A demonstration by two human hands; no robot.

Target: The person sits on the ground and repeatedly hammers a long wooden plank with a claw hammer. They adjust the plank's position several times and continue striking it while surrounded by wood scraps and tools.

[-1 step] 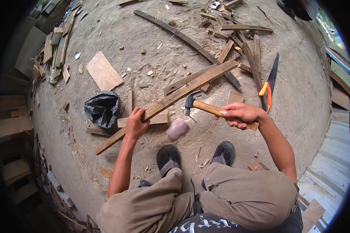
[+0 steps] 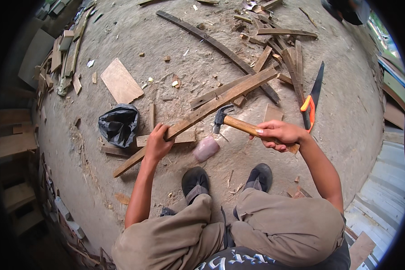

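My left hand (image 2: 158,143) is closed around a long wooden strip (image 2: 220,103) near its lower end. The strip slants up to the right, its far end lying over other lumber. In my right hand (image 2: 280,134) is a claw hammer (image 2: 238,123), gripped by its wooden handle. The hammer's dark head points left, just above a pinkish block (image 2: 206,149) on the ground in front of my feet. Whether the head touches the block I cannot tell. A short board (image 2: 184,137) lies beneath the strip, beside my left hand.
A black plastic bag (image 2: 119,125) sits left of my left hand. Beyond my right hand lies a handsaw (image 2: 314,101) with an orange handle. Loose lumber (image 2: 287,32) is piled far right, and a thin wooden panel (image 2: 120,82) lies far left. Corrugated metal sheeting (image 2: 382,180) borders the right.
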